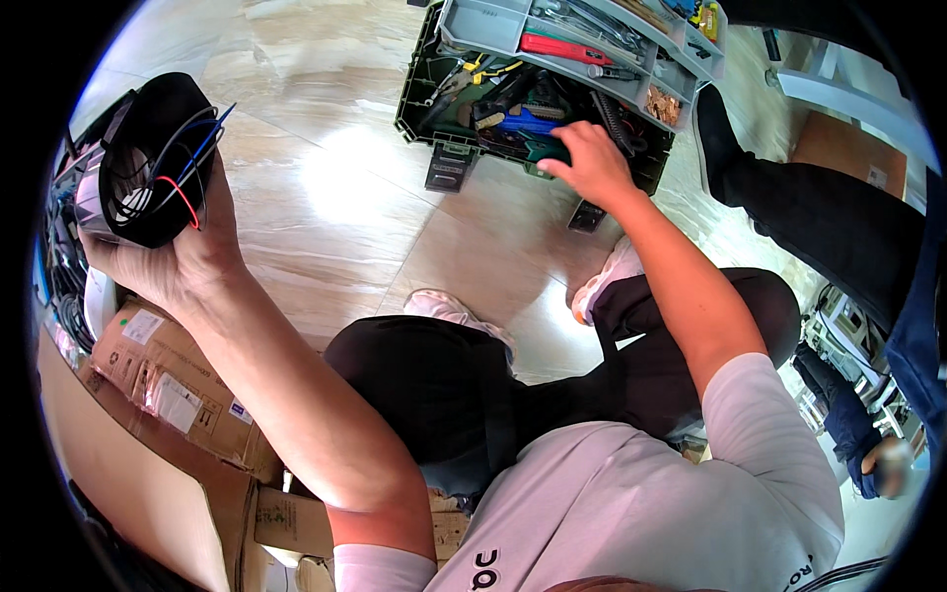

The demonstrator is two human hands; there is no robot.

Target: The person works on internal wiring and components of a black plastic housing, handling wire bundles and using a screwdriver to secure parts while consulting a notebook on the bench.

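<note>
My left hand [182, 252] grips a black cylindrical housing [173, 99] with red, blue and dark wires hanging from its open end. My right hand [592, 168], fingers apart, reaches over the lower compartment of a green toolbox [409, 109] beside a dark green tool [543, 148]; whether the fingertips touch it I cannot tell. In that compartment lie blue-handled tools [523, 124], yellow-handled pliers [459, 79] and several dark tools. A grey divided tray [483, 22] above holds a red tool [557, 47], drivers and small copper-coloured parts [663, 105].
Stacked cardboard boxes [207, 405] and tangled cables [69, 281] crowd my left. A co-worker's dark-clad leg [809, 217] stretches beside the toolbox at right, near a white frame [838, 94] and a brown box [848, 148]. Another person [848, 424] appears at the far right rim.
</note>
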